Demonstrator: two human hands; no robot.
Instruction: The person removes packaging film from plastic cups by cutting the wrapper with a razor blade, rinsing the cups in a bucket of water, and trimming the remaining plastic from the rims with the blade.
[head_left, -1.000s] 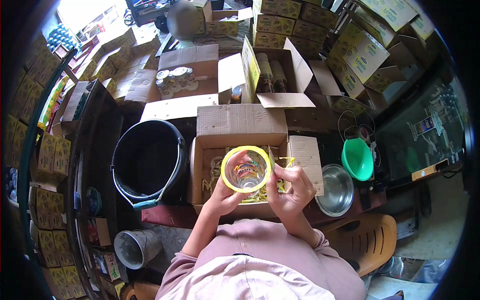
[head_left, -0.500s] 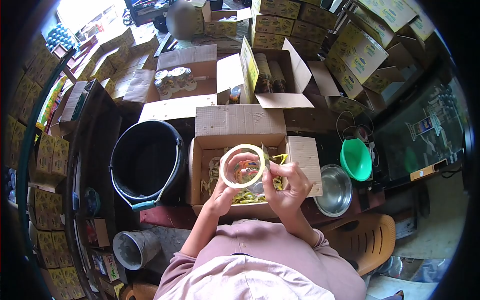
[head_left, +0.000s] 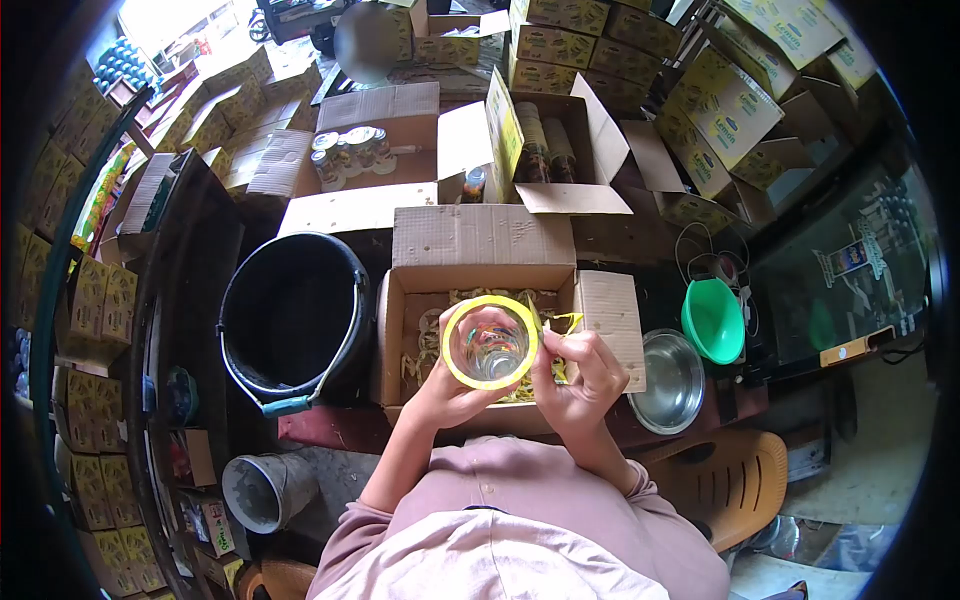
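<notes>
My left hand (head_left: pixel 446 393) is wrapped round a clear cup (head_left: pixel 490 345) with a yellow rim, its open mouth facing up towards me. Coloured print shows through the cup's wall. At the right side of the rim, my right hand (head_left: pixel 582 372) is closed in a pinch on a thin yellow strip (head_left: pixel 568 322), which sticks out past the fingers. Whether the strip is still joined to the rim I cannot tell. Below both hands stands an open cardboard box (head_left: pixel 482 240) with many curled yellowish strips (head_left: pixel 415 372) inside.
A black bucket (head_left: pixel 240 290) stands left of the box. On the right are a metal bowl (head_left: pixel 668 380) and a green bowl (head_left: pixel 713 320). Behind are open cartons, one with lidded jars (head_left: pixel 350 150), another with stacked cups (head_left: pixel 545 145). Another person (head_left: pixel 365 45) is at the back.
The cup has tilted, so its mouth faces me more squarely and its bottom shows. My right hand has shifted slightly down and right, staying by the rim.
</notes>
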